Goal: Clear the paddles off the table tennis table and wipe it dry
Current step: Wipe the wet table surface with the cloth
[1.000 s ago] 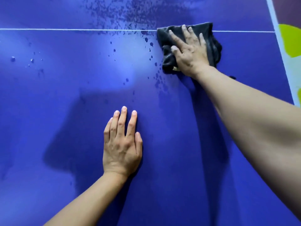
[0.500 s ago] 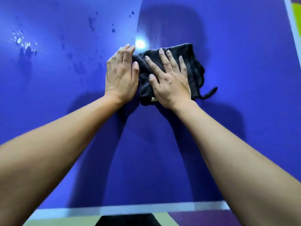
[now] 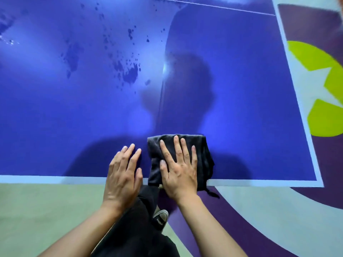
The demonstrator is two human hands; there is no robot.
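step: wiping dry | right hand: flat, fingers straight, pressing cloth onto table, cloth lapping over the white edge line | left hand: flat, holding nothing, across the same line | advice: restart well beyond the line at the droplets (plainly unwiped), press evenly, overlap strokes

Deep blue table tennis tabletop, white border and centre lines. Darker blue wet splotches, scattered. Charcoal-black folded cloth. Painted floor: pale green, purple, white bands; lime-green disc, white star. Black trousers; black shoe, white toe.
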